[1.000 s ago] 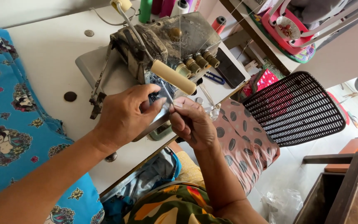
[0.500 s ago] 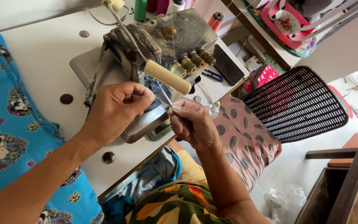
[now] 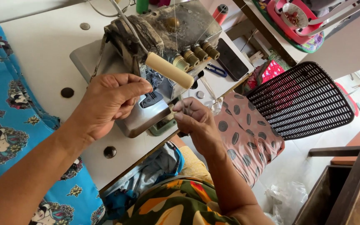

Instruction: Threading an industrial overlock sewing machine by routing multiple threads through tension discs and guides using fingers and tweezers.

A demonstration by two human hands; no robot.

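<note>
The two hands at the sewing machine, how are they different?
The left hand is curled with its fingers bunched at the grey sewing machine, under the cream handle. The right hand sits at the table's front edge and pinches something thin that is too small to tell. The left hand looks bigger and closer. Both are bare.

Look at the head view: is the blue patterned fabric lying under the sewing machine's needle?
No: the blue patterned fabric lies off to the side on the white table, apart from the sewing machine.
</note>
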